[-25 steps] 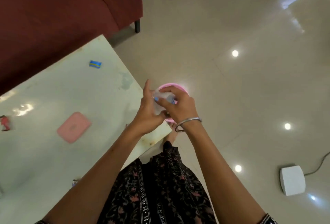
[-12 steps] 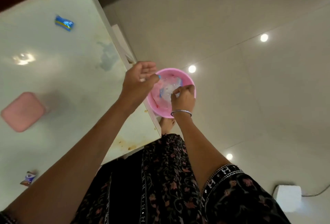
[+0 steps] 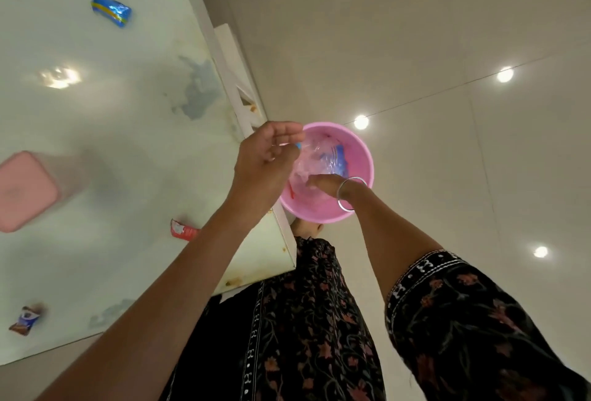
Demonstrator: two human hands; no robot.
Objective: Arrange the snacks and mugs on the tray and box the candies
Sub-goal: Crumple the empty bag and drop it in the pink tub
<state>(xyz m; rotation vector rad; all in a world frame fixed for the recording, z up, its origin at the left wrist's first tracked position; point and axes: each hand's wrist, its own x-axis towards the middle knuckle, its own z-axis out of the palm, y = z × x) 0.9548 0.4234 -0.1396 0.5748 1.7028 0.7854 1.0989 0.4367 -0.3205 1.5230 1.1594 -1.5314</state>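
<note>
My right hand [image 3: 319, 183] has dropped deeper into the round pink plastic basin [image 3: 363, 157], its fingers hidden, grip untellable, while my left hand [image 3: 267, 157] pinches the crinkled clear plastic wrapper [image 3: 315, 157] over it. I should release fully inside the rim. Blue foil candy [image 3: 111, 9], red packet [image 3: 184, 230] and pink square lid [image 3: 22, 191] wait on the pale table [image 3: 128, 119].

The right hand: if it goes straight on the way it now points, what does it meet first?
Probably the clear plastic wrapper inside the pink bowl; the right hand already reaches into it, though depth is unclear.
</note>
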